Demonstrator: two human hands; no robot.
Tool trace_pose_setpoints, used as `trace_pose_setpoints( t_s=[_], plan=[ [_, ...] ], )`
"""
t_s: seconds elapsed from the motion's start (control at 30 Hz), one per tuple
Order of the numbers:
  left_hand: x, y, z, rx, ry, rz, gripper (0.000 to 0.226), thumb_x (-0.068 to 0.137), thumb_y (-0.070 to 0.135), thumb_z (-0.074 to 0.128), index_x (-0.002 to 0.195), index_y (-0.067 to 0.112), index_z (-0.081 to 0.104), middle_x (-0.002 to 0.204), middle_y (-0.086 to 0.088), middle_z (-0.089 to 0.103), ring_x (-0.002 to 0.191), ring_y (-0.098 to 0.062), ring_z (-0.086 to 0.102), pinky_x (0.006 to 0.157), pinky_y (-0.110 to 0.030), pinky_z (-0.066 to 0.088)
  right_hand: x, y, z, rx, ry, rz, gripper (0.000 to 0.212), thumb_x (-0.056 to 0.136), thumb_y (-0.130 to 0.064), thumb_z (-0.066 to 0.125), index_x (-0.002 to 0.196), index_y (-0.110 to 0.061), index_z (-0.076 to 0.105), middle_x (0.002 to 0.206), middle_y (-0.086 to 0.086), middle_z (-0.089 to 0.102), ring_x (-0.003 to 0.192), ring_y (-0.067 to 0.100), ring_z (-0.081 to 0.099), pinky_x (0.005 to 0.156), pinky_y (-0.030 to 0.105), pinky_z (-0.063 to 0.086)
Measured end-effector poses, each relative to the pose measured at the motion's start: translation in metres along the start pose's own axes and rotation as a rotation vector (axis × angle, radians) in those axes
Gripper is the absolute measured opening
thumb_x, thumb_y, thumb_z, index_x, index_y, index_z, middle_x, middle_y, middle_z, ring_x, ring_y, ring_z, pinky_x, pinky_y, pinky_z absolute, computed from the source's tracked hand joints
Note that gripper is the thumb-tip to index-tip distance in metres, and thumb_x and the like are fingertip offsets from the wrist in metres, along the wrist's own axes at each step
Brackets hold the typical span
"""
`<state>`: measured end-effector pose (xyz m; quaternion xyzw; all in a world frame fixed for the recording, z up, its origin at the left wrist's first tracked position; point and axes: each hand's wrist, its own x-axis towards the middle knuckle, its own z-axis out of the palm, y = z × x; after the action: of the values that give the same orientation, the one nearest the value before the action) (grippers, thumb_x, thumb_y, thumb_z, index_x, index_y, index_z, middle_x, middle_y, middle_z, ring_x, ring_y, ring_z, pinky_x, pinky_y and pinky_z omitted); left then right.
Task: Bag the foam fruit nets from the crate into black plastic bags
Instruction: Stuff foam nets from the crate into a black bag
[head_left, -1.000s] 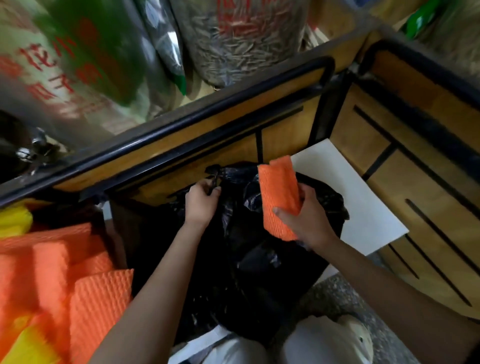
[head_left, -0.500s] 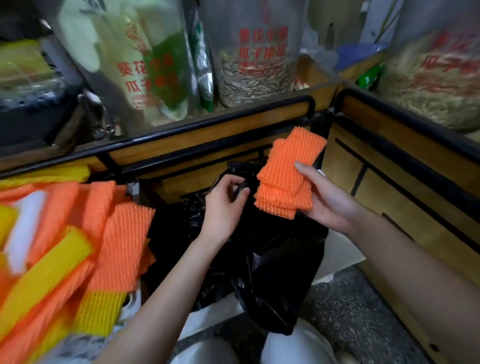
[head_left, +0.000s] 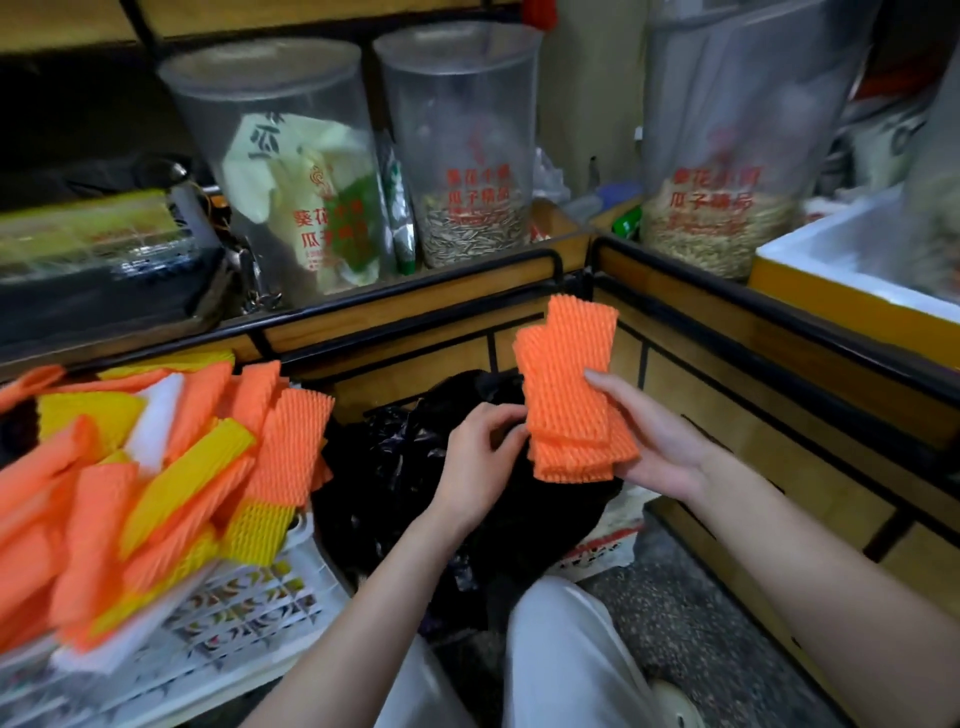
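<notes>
A person's view down at their own two hands, low beside a wooden counter. The right hand (head_left: 660, 441) gripped a small stack of orange foam nets (head_left: 569, 395), thumb across the front and fingers behind, holding it upright just above the black plastic bag (head_left: 405, 467) that slumped on the floor between the knees. A second earlier this same stack had been lower, right over the bag's mouth, while the left hand (head_left: 478, 457) pinched the bag's rim. By this moment the stack had come up and away from the opening, and the left hand had moved with it: its curled fingertips met the stack's left edge. Whether it was pinching the nets, or kept any hold on the bag, could not be told. The nets sat slightly fanned and uneven, so the person was probably squaring them up before pushing them in. This batch was therefore not yet bagged. To the left, the white lattice crate (head_left: 244, 613) held a large heap of orange and yellow nets (head_left: 156, 467), so much of the job remained.
</notes>
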<state>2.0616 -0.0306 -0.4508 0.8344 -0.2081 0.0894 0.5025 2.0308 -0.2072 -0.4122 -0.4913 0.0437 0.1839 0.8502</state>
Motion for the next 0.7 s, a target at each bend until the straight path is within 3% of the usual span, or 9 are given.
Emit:
trace_pose_setpoints(
  t_s=[0.13,0.3,0.37,0.43,0.5,0.6,0.7],
  plan=[
    [-0.017,0.001,-0.001,0.024,-0.053,0.029,0.021,0.093,0.015,0.055,0.107,0.023,0.068,0.100,0.006,0.061,0.096,-0.005,0.057,0.087,-0.020,0.044,-0.006,0.013,-0.003,-0.059,0.071,-0.016,0.039,0.077,-0.034,0.058,0.113,-0.019,0.058,0.115,0.013,0.067,0.109,0.027,0.061,0.087,0.042,0.047],
    [-0.026,-0.025,-0.017,0.168,-0.004,-0.016,0.028,0.093,0.018,0.054,0.120,0.020,0.058,0.111,0.008,0.051,0.107,-0.006,0.052,0.090,-0.011,0.036,0.004,0.018,-0.010,-0.375,0.321,-0.056,0.038,0.083,-0.033,0.066,0.115,-0.016,0.056,0.104,0.005,0.069,0.096,0.020,0.065,0.081,0.032,0.051],
    [-0.024,-0.046,-0.026,0.262,0.014,-0.091,0.036,0.093,0.023,0.055,0.129,0.022,0.050,0.121,0.006,0.046,0.118,-0.010,0.046,0.100,-0.019,0.033,0.009,0.017,-0.010,-0.464,0.409,-0.088,0.031,0.084,-0.031,0.067,0.107,-0.017,0.051,0.094,0.000,0.065,0.084,0.013,0.063,0.065,0.024,0.049],
    [-0.019,-0.068,-0.030,0.387,0.019,-0.169,0.050,0.090,0.029,0.058,0.137,0.022,0.040,0.133,0.000,0.040,0.127,-0.017,0.038,0.108,-0.035,0.031,0.018,0.019,-0.012,-0.573,0.451,-0.108,0.033,0.084,-0.030,0.068,0.107,-0.019,0.046,0.094,-0.003,0.060,0.077,0.008,0.059,0.057,0.019,0.045],
    [-0.013,-0.087,-0.029,0.478,-0.023,-0.250,0.067,0.087,0.035,0.062,0.144,0.022,0.029,0.145,-0.005,0.030,0.136,-0.023,0.029,0.111,-0.043,0.025,0.028,0.023,-0.015,-0.670,0.464,-0.104,0.038,0.084,-0.028,0.069,0.111,-0.017,0.046,0.101,0.000,0.058,0.079,0.009,0.058,0.060,0.021,0.046],
    [-0.004,-0.112,-0.023,0.471,-0.111,-0.371,0.089,0.082,0.040,0.068,0.149,0.023,0.011,0.155,-0.009,0.013,0.142,-0.027,0.016,0.114,-0.047,0.022,0.041,0.032,-0.023,-0.784,0.520,-0.070,0.056,0.081,-0.028,0.071,0.127,-0.011,0.044,0.112,0.005,0.057,0.095,0.021,0.060,0.077,0.033,0.051],
    [0.006,-0.126,-0.013,0.350,-0.164,-0.447,0.097,0.080,0.036,0.071,0.150,0.021,0.006,0.155,-0.010,0.015,0.141,-0.028,0.021,0.111,-0.044,0.027,0.050,0.034,-0.033,-0.896,0.567,-0.051,0.067,0.079,-0.029,0.073,0.134,-0.009,0.040,0.124,0.009,0.055,0.107,0.027,0.058,0.090,0.041,0.050]
  ],
)
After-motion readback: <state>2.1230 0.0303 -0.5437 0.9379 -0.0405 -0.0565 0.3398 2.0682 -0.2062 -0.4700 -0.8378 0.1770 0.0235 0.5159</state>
